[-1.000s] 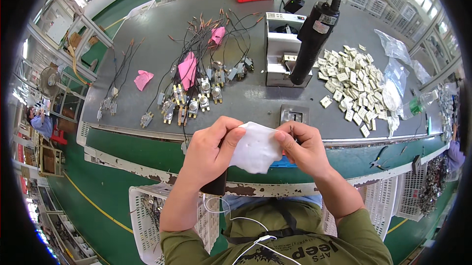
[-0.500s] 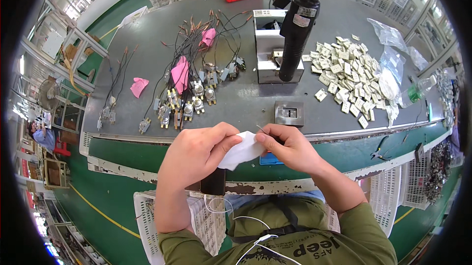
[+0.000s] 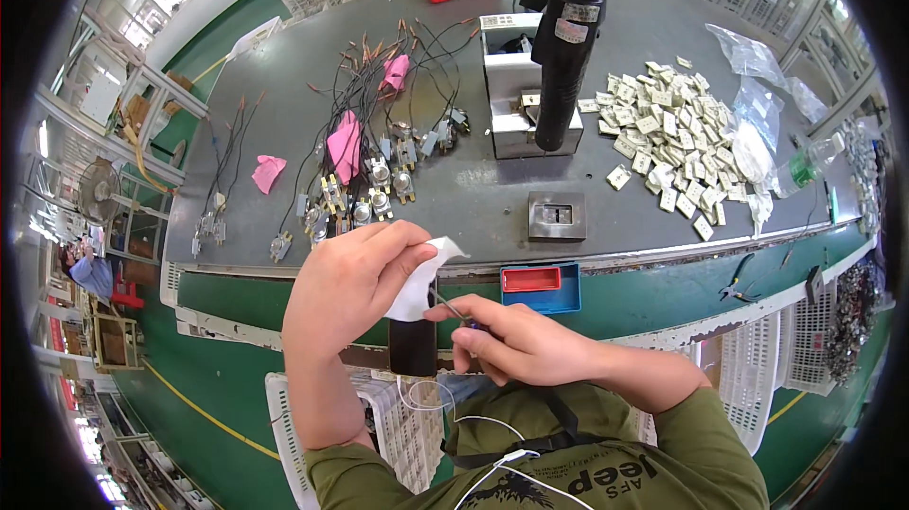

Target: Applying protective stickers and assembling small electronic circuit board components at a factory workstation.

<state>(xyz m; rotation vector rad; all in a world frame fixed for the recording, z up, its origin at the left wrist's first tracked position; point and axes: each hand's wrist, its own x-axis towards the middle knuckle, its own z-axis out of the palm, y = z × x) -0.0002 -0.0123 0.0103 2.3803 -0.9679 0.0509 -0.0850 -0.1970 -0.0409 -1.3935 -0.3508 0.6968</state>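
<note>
My left hand is closed on a limp white sheet, paper or cloth, above the table's front edge. Close beside it, my right hand grips a slim tool with a thin metal shaft; most of its handle is hidden in my fingers. The shaft's end points up and left toward the sheet, and whether they touch is hard to tell. A black phone-like device lies just below the sheet, joined to a white cable. To the right stands a small metal block with a slot.
Wired metal parts and pink scraps cover the left side. A black tool hangs over a metal fixture. White blocks are heaped right. Blue and red trays sit in front; pliers lie right.
My right hand has dropped down and left, away from the sheet's right edge, and the tool now shows in it. The sheet moved left with my left hand, uncovering the blue and red trays.
</note>
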